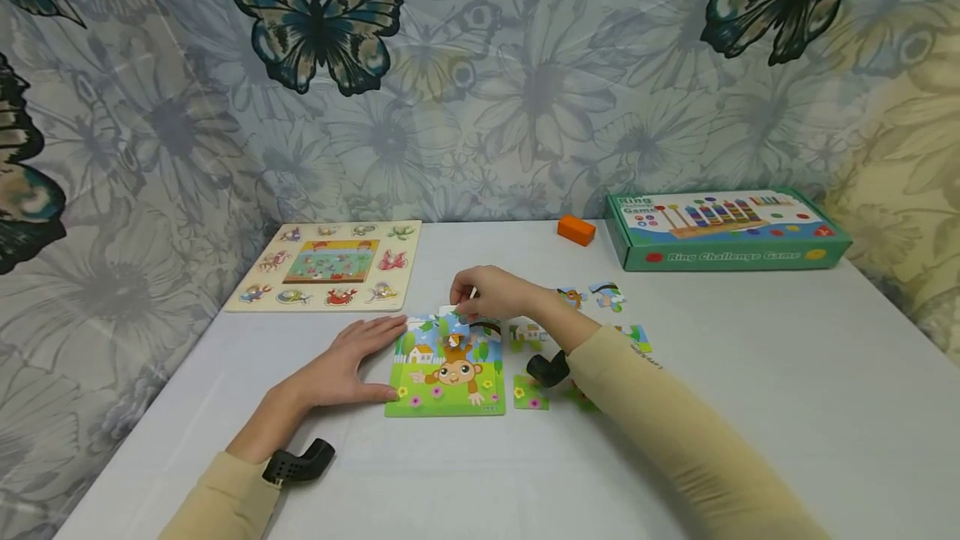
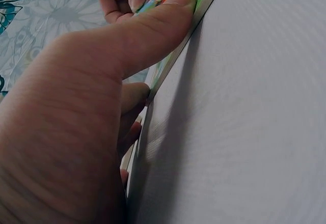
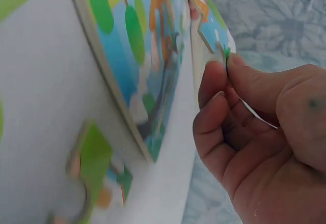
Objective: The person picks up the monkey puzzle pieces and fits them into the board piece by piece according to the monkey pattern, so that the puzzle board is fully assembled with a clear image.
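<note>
A small monkey picture puzzle board (image 1: pixel 420 409) lies on the white table. My left hand (image 1: pixel 352 361) rests at its left side, fingers extended, fingertips at the upper left corner and thumb on the lower left edge. In the left wrist view the thumb (image 2: pixel 158 25) presses on the board's face. Over the board's top edge, my right hand (image 1: pixel 491 292) pinches a puzzle piece (image 3: pixel 211 33) between thumb and forefinger. This piece has blue, green and orange printing and is tilted up in the right wrist view. Part of the board's upper area is hidden behind it.
Loose puzzle pieces lie right of the board, among them a green flowered one (image 1: pixel 531 392) and a blue one (image 1: pixel 607 297); the right forearm covers some. Behind stand a sea-animal board (image 1: pixel 258 273), an orange block (image 1: pixel 576 230) and a green game box (image 1: pixel 735 257).
</note>
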`<control>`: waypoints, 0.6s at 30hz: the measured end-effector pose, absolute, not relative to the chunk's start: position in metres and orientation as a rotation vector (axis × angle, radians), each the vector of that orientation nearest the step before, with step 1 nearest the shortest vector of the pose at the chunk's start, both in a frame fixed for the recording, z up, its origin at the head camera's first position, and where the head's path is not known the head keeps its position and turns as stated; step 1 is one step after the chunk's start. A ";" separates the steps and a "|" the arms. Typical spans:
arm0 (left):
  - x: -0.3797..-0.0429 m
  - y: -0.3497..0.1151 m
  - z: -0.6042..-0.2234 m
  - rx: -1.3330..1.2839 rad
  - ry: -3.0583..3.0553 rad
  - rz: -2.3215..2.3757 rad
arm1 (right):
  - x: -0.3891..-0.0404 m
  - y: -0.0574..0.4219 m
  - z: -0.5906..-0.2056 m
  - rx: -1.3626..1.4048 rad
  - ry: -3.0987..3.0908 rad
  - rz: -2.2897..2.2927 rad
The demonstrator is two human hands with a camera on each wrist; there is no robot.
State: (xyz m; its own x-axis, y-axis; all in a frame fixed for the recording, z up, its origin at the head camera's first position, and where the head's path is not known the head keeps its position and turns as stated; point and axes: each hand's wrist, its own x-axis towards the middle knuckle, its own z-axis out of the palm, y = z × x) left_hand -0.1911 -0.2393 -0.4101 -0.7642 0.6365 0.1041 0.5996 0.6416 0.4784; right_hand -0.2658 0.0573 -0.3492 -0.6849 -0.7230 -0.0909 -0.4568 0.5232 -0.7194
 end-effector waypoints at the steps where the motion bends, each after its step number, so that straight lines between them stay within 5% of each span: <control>1: -0.191 -0.239 -0.410 1.047 2.776 0.766 | -0.265 0.053 -0.350 -0.975 2.386 -0.951; 18: -0.191 -0.240 -0.410 1.083 2.754 0.803 | -0.251 0.016 -0.356 -1.046 2.471 -0.684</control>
State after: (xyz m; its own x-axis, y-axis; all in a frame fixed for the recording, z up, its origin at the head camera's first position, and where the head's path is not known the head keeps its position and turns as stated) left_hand -0.1911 -0.2402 -0.4095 -0.7481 0.6531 0.1172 0.6139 0.6141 0.4960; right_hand -0.2511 0.0155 -0.3559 -0.6559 -0.7408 -0.1448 -0.5611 0.6069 -0.5630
